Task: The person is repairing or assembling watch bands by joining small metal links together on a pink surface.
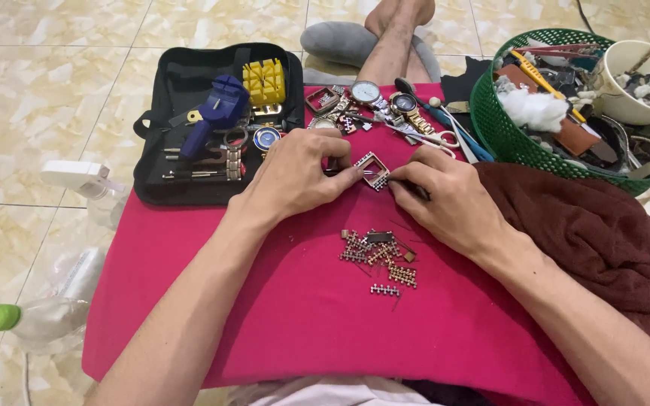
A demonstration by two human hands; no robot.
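A small rectangular metal watch case (373,170) is pinched between the fingertips of the left hand (295,177) and the right hand (445,197), near the far edge of the magenta cloth (295,308). A thin tool at the right fingertips is hard to make out. One loose heap of metal bracelet links (379,257) is seen nearer the cloth's middle. Two round wristwatches (385,99) are counted at the far edge.
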